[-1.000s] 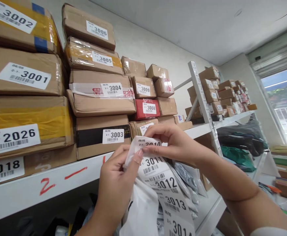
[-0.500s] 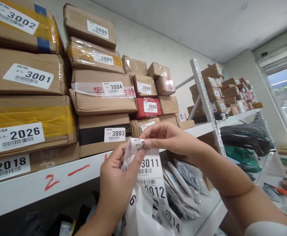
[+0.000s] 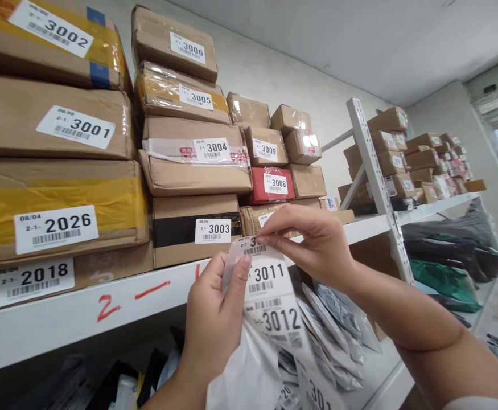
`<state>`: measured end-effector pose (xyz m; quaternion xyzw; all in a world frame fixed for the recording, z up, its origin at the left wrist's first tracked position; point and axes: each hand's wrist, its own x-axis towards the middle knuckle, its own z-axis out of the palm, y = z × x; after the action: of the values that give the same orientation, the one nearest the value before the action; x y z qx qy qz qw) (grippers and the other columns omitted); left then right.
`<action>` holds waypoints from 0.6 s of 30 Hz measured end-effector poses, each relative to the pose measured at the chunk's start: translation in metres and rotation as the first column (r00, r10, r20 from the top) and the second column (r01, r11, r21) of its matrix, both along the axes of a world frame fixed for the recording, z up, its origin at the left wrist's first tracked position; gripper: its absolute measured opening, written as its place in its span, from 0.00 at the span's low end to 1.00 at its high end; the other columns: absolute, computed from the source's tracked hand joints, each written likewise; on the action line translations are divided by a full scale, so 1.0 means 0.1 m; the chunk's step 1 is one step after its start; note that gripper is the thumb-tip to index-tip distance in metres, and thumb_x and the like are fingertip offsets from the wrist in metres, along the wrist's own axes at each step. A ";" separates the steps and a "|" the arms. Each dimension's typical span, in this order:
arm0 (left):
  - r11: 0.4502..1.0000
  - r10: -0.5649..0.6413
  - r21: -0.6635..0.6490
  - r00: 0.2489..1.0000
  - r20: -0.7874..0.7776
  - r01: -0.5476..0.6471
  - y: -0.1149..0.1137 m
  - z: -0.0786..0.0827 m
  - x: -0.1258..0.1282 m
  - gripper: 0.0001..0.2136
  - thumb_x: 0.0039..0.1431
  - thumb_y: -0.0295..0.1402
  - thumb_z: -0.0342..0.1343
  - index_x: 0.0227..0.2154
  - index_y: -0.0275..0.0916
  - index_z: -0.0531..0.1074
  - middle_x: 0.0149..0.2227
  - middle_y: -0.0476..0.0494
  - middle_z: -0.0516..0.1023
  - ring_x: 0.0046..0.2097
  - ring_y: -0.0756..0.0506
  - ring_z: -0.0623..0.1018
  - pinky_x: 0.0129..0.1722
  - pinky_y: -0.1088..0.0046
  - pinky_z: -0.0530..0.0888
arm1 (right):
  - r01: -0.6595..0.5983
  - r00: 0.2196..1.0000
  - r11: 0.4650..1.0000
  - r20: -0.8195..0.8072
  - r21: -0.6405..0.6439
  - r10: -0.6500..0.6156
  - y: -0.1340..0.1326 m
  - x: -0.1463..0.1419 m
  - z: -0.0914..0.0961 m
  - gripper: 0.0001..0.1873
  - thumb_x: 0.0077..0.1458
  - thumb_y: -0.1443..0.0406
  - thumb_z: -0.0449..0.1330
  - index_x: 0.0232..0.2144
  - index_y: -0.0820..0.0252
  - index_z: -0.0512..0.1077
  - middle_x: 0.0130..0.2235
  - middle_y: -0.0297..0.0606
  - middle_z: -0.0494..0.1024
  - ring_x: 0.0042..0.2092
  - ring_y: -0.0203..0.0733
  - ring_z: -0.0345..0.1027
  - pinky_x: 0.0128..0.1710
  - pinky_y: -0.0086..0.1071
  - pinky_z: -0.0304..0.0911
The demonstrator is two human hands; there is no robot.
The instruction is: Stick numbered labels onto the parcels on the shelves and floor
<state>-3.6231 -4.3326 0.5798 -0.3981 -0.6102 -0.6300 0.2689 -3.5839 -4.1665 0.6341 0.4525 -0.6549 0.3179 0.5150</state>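
I have the label strip [image 3: 270,279] at near centre, in front of the white shelf edge [image 3: 61,333]. Left hand [image 3: 214,313]: thumb pressed flat on the strip's face, clamping it against the curled fingers behind, which are partly hidden. Right hand [image 3: 312,245]: thumb and index finger pinch the strip's upper end, partly covering the top number. Labels 3011 and 3012 hang below, legible to me. Far side: box 3003 [image 3: 189,213] to the left, red box 3008 [image 3: 259,193] above. Bagged parcels [image 3: 325,324] lie lower right.
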 end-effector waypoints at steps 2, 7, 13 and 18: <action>0.999 0.007 0.044 1.000 0.004 -0.008 0.00 0.01 0.00 0.17 0.58 0.47 0.57 0.40 0.38 0.75 0.33 0.45 0.80 0.35 0.46 0.78 0.31 0.75 0.73 | 0.104 0.979 0.994 -0.177 0.023 -0.098 -0.05 0.00 0.06 0.02 0.54 0.65 0.65 0.31 0.56 0.78 0.32 0.37 0.79 0.34 0.39 0.72 0.34 0.34 0.70; 0.998 0.039 0.044 0.997 0.061 -0.041 0.08 -0.02 0.04 0.15 0.54 0.46 0.61 0.35 0.38 0.75 0.31 0.45 0.80 0.33 0.45 0.78 0.31 0.74 0.73 | 0.308 0.856 0.907 -0.332 -0.286 -0.396 -0.02 -0.16 1.09 0.06 0.59 0.61 0.59 0.37 0.56 0.74 0.35 0.39 0.77 0.39 0.42 0.71 0.37 0.35 0.68; 1.000 0.008 -0.025 0.994 0.107 -0.005 0.12 -0.13 -0.02 0.16 0.55 0.48 0.59 0.30 0.38 0.71 0.28 0.48 0.77 0.30 0.48 0.74 0.29 0.75 0.70 | 0.546 0.706 0.725 -0.236 -0.419 -0.668 0.20 -0.57 2.52 0.04 0.55 0.69 0.60 0.31 0.55 0.69 0.32 0.36 0.74 0.38 0.41 0.67 0.40 0.38 0.66; 0.999 -0.001 -0.042 0.994 0.112 0.005 0.06 -0.12 -0.04 0.17 0.55 0.48 0.59 0.26 0.38 0.69 0.26 0.49 0.75 0.29 0.49 0.73 0.27 0.76 0.69 | 0.653 0.630 0.674 -0.246 -0.345 -0.737 0.12 -0.61 2.61 0.11 0.50 0.73 0.64 0.24 0.58 0.65 0.31 0.38 0.71 0.39 0.42 0.66 0.42 0.39 0.66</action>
<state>-3.6268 -4.3262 0.5676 -0.3685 -0.6368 -0.6389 0.2248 -3.6451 -4.1541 0.8951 0.1524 -0.6308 0.0743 0.7572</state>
